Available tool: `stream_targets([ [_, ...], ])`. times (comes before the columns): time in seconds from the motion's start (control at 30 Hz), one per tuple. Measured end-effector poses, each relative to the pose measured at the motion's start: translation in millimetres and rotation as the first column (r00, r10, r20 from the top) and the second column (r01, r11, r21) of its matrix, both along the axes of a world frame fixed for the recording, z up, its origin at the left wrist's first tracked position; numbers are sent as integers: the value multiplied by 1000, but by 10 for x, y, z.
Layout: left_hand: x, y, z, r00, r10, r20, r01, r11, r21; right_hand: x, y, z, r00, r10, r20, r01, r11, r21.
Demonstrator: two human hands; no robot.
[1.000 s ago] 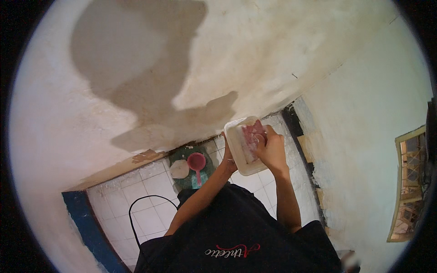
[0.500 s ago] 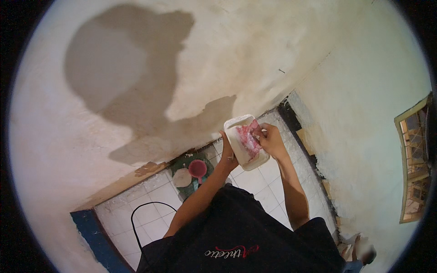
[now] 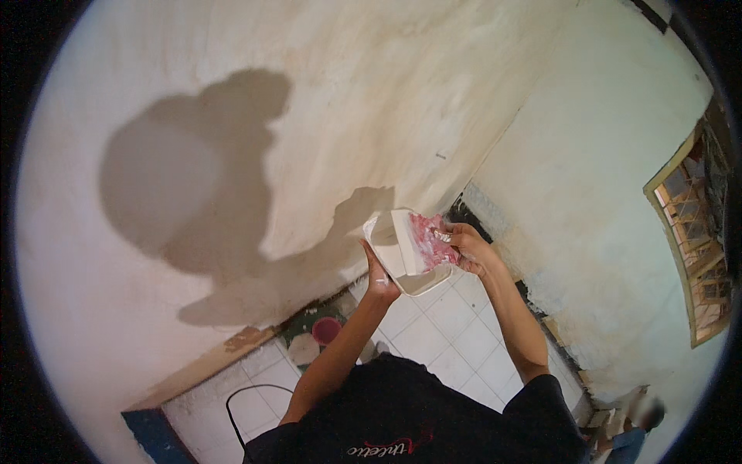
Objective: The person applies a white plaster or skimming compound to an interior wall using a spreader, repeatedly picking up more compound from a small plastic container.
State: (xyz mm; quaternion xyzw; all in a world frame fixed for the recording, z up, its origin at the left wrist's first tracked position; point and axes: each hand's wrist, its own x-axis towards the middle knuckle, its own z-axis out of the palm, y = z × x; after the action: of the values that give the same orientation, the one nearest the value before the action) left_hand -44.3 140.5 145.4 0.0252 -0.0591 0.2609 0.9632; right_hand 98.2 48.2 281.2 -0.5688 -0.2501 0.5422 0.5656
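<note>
A white plastic tub [image 3: 429,284] is tilted in front of my chest, with my left hand [image 3: 379,277] wrapped around its left side. My right hand [image 3: 469,246] grips a flat pink spreader [image 3: 431,243] smeared with white paste, held over the tub's mouth. A straight pale edge runs along the spreader's left side, inside the tub. White smears show on my left hand near the wrist. The tub hides part of my left fingers.
A stained cream wall [image 3: 325,139] stands ahead, meeting a pale green wall [image 3: 595,185] with a window [image 3: 692,232]. Below on the tiled floor [image 3: 421,340] are a pink dipper [image 3: 326,331] and a black cable [image 3: 243,389]. Another person in blue [image 3: 627,442] is at lower right.
The spreader has turned and moved right, showing its pale edge across the tub. The tub sits slightly lower in the view, and my right hand has shifted down and right.
</note>
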Motion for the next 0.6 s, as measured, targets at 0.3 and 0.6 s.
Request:
stream_targets([
  [0.3, 406, 378, 994, 962, 265, -70, -251, 953, 167, 939, 410, 1054, 948, -234, -214, 283, 930, 235],
  [0.6, -464, 230, 121, 889, 454, -65, -393, 828, 399, 1845, 1584, 1898, 953, -303, -18, 284, 868, 408],
])
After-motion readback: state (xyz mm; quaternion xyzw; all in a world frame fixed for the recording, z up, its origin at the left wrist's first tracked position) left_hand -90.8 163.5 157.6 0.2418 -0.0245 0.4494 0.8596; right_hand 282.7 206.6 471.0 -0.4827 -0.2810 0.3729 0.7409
